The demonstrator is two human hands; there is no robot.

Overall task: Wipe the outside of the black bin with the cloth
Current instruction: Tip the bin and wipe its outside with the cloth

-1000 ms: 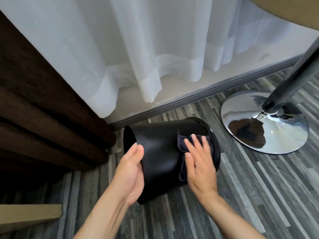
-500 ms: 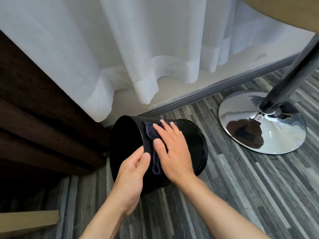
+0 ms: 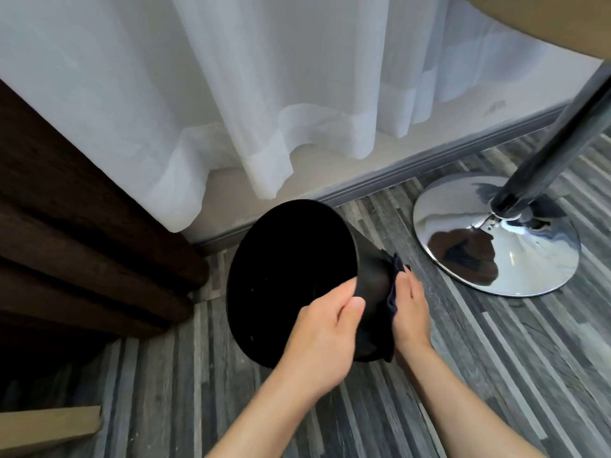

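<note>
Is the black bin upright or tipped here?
Tipped: the black bin faces its open mouth toward the camera, left hand gripping its rim.

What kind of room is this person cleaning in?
Probably a hotel room or bedroom: sheer white curtains hang over dark brown drapes, and a chrome pedestal table base stands on grey wood-look flooring.

You have no writing, label, brand, number or sign to read anywhere in this view.
</note>
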